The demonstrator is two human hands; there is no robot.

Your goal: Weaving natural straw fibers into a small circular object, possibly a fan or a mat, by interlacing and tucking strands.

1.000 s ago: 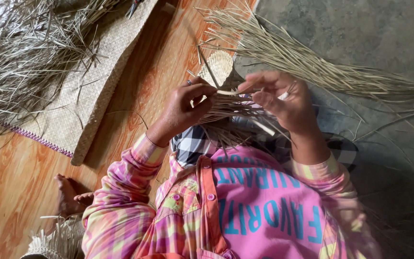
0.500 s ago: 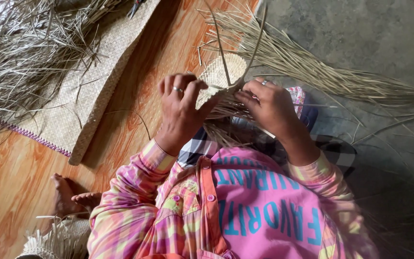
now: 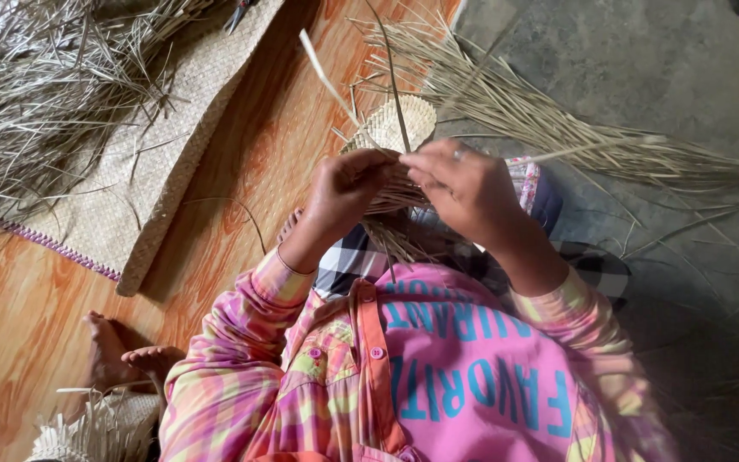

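Both hands, left hand (image 3: 348,184) and right hand (image 3: 464,184), now closed together on the small woven piece (image 3: 395,128); a loose strip (image 3: 327,77) has sprung upward above it.

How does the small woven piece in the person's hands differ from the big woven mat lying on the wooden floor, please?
The small woven piece is rounded and held up between the left hand and right hand; the big woven mat lies flat on the floor, untouched. The piece has loose strips sticking out, while the mat has a purple stitched edge. Loose straw covers part of the mat. Both are plaited from the same pale dried strips.
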